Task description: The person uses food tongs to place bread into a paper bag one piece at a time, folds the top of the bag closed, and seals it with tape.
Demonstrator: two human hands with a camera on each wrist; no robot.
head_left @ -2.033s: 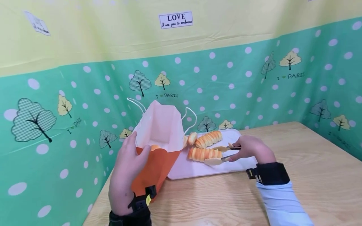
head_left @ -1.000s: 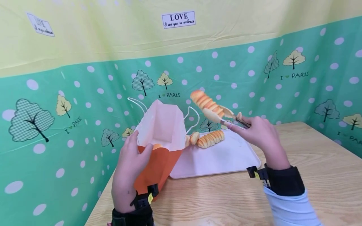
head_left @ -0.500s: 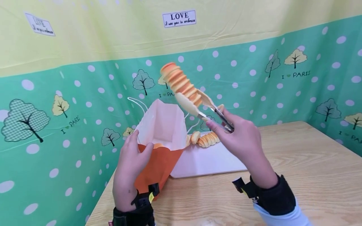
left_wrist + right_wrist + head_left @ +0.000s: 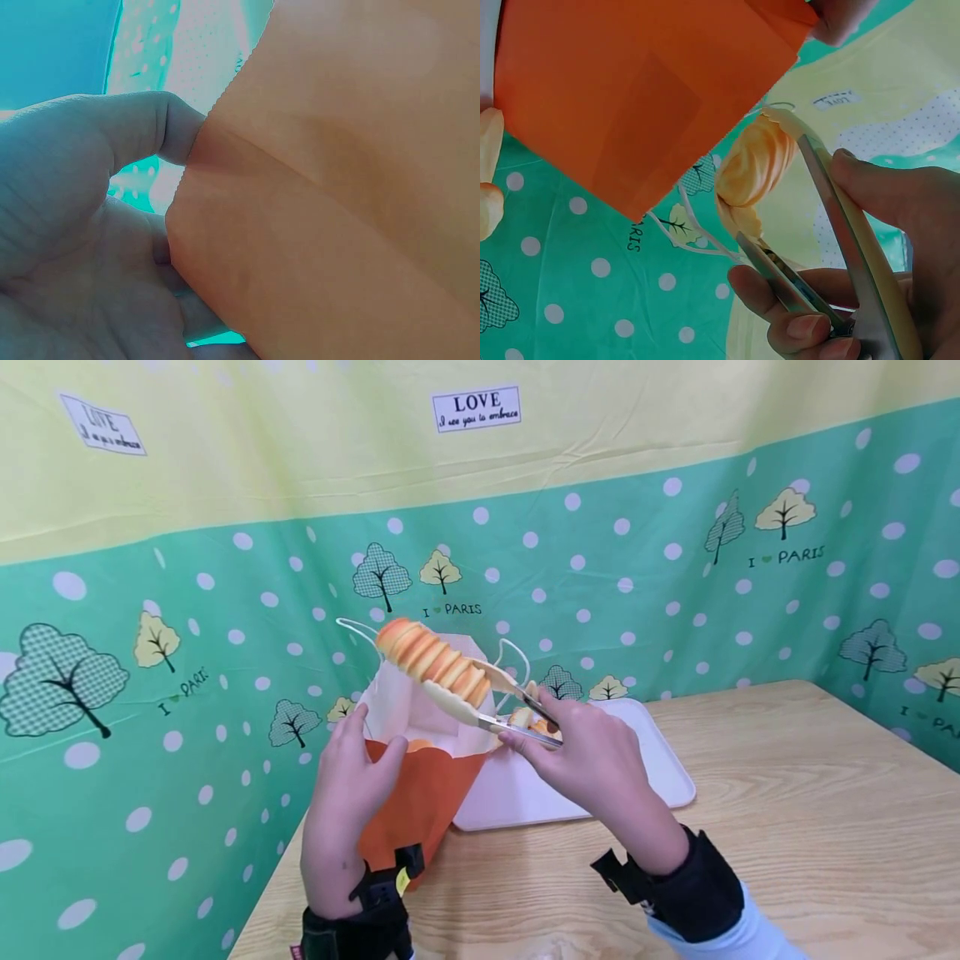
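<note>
My right hand (image 4: 596,756) grips a pair of tongs (image 4: 517,731) with pale tips, seen closer in the right wrist view. Between the tips is a ridged, golden-brown bread roll (image 4: 435,660), tilted, in front of the mouth of an orange paper bag (image 4: 420,802). The bag has a white inside and white cord handles; something orange-yellow shows just inside its rim. My left hand (image 4: 348,785) holds the bag at its left side, the thumb (image 4: 176,127) hooked over the rim. Its other fingertips are hidden behind the paper.
A white tray (image 4: 652,768) lies behind and right of the bag on the wooden table (image 4: 787,827). More bread (image 4: 521,718) sits on the tray, partly hidden by the tongs and right hand. A green and yellow patterned curtain (image 4: 675,635) hangs close behind.
The right hand has lifted the ridged roll off the tray with the tongs, carried it left and lowered it to the bag's mouth. The left hand has stayed at the bag.
</note>
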